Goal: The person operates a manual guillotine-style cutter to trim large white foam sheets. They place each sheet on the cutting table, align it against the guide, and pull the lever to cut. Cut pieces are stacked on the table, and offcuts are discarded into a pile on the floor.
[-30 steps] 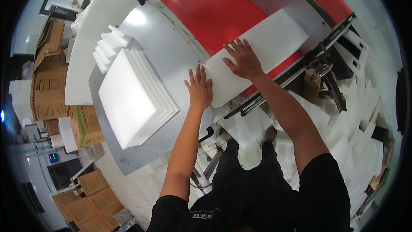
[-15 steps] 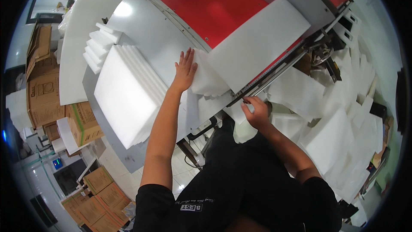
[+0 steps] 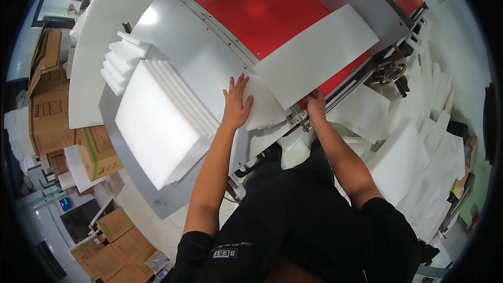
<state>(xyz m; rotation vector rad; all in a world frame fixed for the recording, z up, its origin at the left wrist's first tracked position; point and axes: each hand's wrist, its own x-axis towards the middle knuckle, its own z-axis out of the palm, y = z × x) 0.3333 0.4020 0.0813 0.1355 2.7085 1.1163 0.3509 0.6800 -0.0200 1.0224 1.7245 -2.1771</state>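
Head view is showing the left hand [image 3: 237, 106] pressing flat, fingers spread, on a cut foam piece [image 3: 264, 109] at the bench [image 3: 181, 47] edge, beside the finished stack [image 3: 157, 120]. Right hand [image 3: 316, 106] is gripping the large foam sheet [image 3: 314, 55] edge; much of it seems uncut.

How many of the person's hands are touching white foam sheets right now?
2. The left hand lies flat on a small white foam sheet; the right hand grips the near edge of the large white foam sheet.

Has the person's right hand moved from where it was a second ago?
Yes. The right hand left the top of the white foam sheet and dropped to the machine's near edge.
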